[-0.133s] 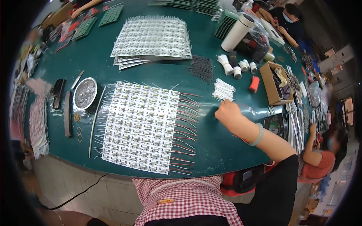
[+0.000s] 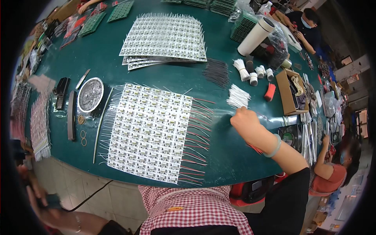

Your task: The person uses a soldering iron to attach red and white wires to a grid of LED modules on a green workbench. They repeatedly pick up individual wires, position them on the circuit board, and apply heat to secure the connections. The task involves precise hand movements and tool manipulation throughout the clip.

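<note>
Right of centre in the frame, the right hand [image 2: 247, 122] – fingers curled, pinch not visible – touches the white wire bundle [image 2: 238, 96] just above it, wires running toward upper right – left hand [image 2: 37, 196] far away.

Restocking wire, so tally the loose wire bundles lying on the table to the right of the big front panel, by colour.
white wire bundles: 2
black wire bundle: 1
Total: 3
</note>
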A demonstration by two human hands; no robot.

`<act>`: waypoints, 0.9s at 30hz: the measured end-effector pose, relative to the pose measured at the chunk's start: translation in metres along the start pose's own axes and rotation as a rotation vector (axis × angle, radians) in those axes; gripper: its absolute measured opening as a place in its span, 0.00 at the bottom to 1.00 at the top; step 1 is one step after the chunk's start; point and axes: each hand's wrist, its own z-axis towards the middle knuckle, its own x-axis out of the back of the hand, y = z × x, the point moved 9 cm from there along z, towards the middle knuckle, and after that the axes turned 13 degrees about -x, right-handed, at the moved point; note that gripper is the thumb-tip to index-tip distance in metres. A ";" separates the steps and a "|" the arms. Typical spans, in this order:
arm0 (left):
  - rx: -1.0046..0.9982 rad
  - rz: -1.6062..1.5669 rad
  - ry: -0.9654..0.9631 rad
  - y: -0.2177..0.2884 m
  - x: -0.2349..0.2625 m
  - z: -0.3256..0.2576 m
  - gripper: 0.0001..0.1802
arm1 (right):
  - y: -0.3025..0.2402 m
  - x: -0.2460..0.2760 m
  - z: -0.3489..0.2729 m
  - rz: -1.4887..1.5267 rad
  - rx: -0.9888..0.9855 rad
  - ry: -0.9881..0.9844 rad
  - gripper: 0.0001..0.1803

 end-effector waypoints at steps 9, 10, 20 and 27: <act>0.539 0.155 -0.014 -0.221 -0.199 -0.127 0.35 | -0.018 0.066 0.045 0.839 -0.026 0.632 0.11; 0.557 0.199 0.008 -0.222 -0.217 -0.133 0.34 | -0.022 0.065 0.053 0.936 -0.027 0.676 0.11; 0.636 0.567 -0.255 -0.266 -0.222 -0.171 0.28 | -0.045 0.050 0.085 1.046 0.035 0.717 0.14; 0.476 0.624 -0.379 -0.274 -0.241 -0.162 0.12 | -0.054 0.055 0.086 0.980 0.080 0.730 0.15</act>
